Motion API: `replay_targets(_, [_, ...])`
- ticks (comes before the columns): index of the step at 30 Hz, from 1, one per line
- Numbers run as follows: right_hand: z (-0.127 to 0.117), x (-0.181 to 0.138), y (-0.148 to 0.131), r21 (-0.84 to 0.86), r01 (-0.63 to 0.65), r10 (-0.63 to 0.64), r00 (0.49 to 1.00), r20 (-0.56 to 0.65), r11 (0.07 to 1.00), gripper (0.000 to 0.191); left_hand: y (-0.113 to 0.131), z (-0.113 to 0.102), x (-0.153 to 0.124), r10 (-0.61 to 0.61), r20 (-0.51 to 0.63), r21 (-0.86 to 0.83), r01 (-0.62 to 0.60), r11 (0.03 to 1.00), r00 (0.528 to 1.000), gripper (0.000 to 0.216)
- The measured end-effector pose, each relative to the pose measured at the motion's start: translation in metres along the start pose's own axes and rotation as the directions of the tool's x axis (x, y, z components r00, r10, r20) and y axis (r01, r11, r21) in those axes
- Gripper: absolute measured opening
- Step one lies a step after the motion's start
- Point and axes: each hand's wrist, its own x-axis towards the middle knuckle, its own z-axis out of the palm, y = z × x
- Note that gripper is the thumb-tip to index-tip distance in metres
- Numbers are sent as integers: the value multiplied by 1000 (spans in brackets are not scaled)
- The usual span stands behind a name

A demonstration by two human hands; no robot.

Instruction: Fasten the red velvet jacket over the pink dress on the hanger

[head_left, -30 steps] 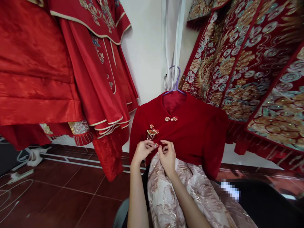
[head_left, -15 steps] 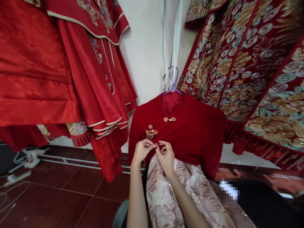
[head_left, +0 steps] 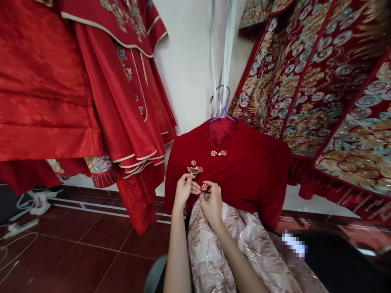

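A dark red velvet top (head_left: pixel 241 171) hangs on a purple hanger (head_left: pixel 224 110) in front of me, above a pale pink brocade skirt (head_left: pixel 250 252). A pearl clasp (head_left: pixel 219 153) sits at its collar and a fan-shaped gold and red brooch (head_left: pixel 194 168) lies lower left. My left hand (head_left: pixel 184 188) holds the cloth just under that brooch, fingers curled. My right hand (head_left: pixel 211 200) pinches a small pearl button (head_left: pixel 204 187) at the top's lower front edge. The two hands nearly touch.
Red satin embroidered robes (head_left: pixel 91 89) hang at the left. Heavily embroidered red and gold garments (head_left: pixel 320 89) hang at the right. White straps (head_left: pixel 222 53) hang down the white wall. White cables (head_left: pixel 18 228) lie on the dark red tiled floor at the left.
My left hand has slid up slightly toward the fan brooch. The small pearl button now shows between the two hands. My right hand stays on it.
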Motion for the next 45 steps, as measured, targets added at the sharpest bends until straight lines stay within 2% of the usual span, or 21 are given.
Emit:
replay_targets(4, [-1,-3,-2,54,-7,11,997,-70,999,22,-4,8,5,176,-114,25,-175,984,978,32])
replay_targets(7, [-3,-4,-3,123,4,15,988,-151,992,22,-1,12,3,223,-89,-111,-232,966,971,26])
replay_targets(11, [-3,-4,-3,148,3,22,986,-164,989,22,5,16,-2,199,1,-254,-192,948,980,27])
replay_targets(17, [-2,-3,-2,156,-16,40,988,-149,988,22,7,15,-2,171,24,-410,-146,900,985,28])
replay_targets(20, [-2,-3,-2,171,-25,50,989,-142,985,22,8,15,-2,152,-2,-426,-138,894,988,25])
replay_targets(26, [-2,-3,-1,178,-20,45,989,-139,984,22,10,18,-3,151,49,-478,-110,872,987,39])
replay_targets(33, [-1,-3,0,190,-29,55,990,-133,981,23,7,22,0,92,57,-590,-41,806,994,35])
replay_targets(41, [-1,-3,1,199,-40,65,991,-120,979,23,7,22,1,129,70,-569,-67,819,989,36])
replay_targets(45, [-2,-3,0,198,-46,71,991,-118,979,22,7,22,0,119,89,-602,-42,798,989,36])
